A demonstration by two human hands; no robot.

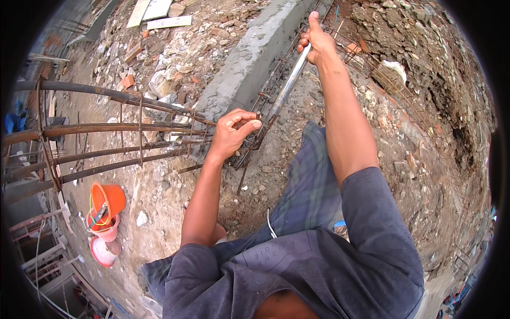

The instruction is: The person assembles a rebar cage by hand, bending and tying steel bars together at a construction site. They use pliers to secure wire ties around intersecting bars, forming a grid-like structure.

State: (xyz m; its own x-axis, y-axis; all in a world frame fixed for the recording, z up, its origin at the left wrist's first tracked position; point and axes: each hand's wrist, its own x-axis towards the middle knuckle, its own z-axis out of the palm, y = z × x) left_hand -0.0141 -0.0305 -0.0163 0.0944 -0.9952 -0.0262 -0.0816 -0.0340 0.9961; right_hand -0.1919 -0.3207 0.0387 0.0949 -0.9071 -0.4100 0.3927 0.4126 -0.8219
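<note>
My right hand (317,43) is wrapped round the upper end of a silver metal pipe (289,82), thumb pointing up along it. From there the pipe slants down and left to a cluster of rusty rebar (257,142). Beside its lower end, my left hand (234,132) is closed, thumb and fingers pinching a short dark rebar end (258,116). Whether this end is joined to the bars below is hidden by the fingers. A grey concrete beam (241,58) runs just beyond both hands.
Long tied rebar (122,127) juts out leftward from beside my left hand. At lower left stand an orange bucket (110,199) and a pinkish pail (104,251). Rubble covers the ground, with light boards (169,22) at the top. A rebar cage (406,93) lies along the earth bank at right.
</note>
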